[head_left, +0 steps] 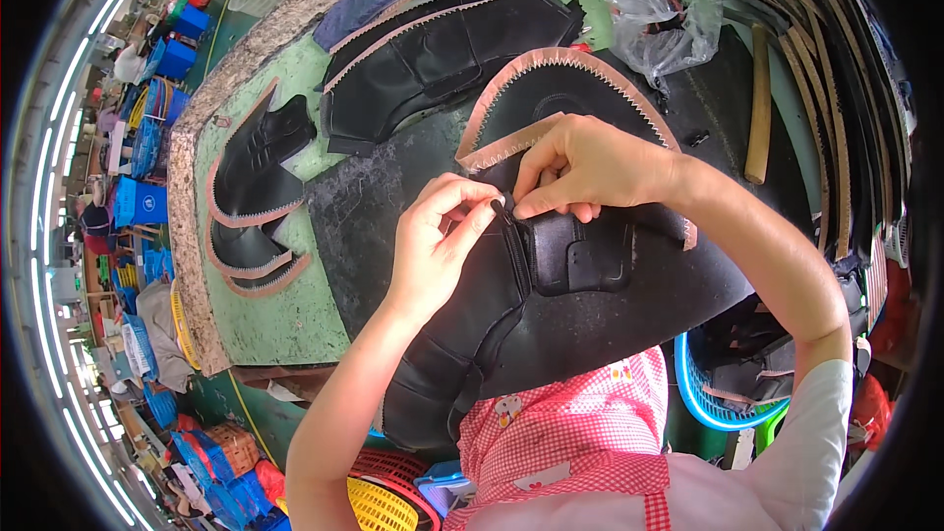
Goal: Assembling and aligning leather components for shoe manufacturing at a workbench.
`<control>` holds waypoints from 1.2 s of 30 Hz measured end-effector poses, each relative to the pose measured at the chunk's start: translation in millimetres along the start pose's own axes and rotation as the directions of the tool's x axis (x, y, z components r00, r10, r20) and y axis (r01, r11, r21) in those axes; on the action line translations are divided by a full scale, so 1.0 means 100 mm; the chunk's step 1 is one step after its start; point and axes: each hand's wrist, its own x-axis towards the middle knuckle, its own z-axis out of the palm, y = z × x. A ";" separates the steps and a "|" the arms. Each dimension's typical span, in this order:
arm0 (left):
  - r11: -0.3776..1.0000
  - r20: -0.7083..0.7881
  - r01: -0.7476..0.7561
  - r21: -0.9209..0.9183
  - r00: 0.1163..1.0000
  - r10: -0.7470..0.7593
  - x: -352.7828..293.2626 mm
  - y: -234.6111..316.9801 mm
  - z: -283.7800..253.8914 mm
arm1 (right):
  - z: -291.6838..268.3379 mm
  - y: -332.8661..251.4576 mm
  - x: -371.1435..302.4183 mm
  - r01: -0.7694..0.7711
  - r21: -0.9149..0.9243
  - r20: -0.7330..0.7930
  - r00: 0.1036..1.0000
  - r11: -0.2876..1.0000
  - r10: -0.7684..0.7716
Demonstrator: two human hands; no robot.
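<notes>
A black leather piece (pixel 452 320) with folded layers drapes over the near edge of the work table, in front of me. My left hand (pixel 442 236) pinches its upper edge between thumb and fingertips. Close beside it, my right hand (pixel 590 172) is closed on the same edge, its fingers bent; the exact spot between the fingertips is partly hidden. A smooth black flap (pixel 580 256) lies just below my right hand. Behind both hands, a curved black leather piece (pixel 551 84) with a zigzag-cut tan border rests on the dark work mat (pixel 369 226).
More black leather pieces (pixel 442 59) lie at the back. Smaller tan-edged pieces (pixel 258 167) are on the green tabletop (pixel 285 324) at left. A clear plastic bag (pixel 664 15), a wooden stick (pixel 758 103) and a stack of strips (pixel 836 98) sit right. A blue basket (pixel 688 383) stands below.
</notes>
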 end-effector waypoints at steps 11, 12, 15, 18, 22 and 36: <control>0.977 -0.104 0.057 0.206 0.994 -0.036 0.04 0.09 0.06 | 0.27 0.10 -0.06 0.087 -0.347 -0.282 0.940 0.934 -0.192; 0.966 -0.086 0.063 0.253 0.995 -0.042 0.06 0.11 0.05 | 0.36 0.12 -0.08 0.107 -0.444 -0.361 0.888 0.890 -0.287; 0.938 -0.034 0.153 0.311 0.988 -0.150 0.17 0.22 -0.01 | 0.56 0.20 -0.14 0.090 -0.594 -0.450 0.787 0.799 -0.422; 0.906 0.128 0.197 0.375 0.957 -0.261 0.30 0.27 -0.09 | 0.51 0.21 -0.18 0.114 -0.575 -0.413 0.814 0.810 -0.408; 0.885 0.189 0.322 0.335 0.898 -0.398 0.37 0.25 -0.16 | 0.49 0.23 -0.20 0.230 -0.443 -0.417 0.802 0.866 -0.427; 0.886 0.375 0.456 0.080 0.810 -0.451 0.42 0.24 -0.22 | 0.51 0.25 -0.11 0.325 -0.417 -0.465 0.726 0.849 -0.506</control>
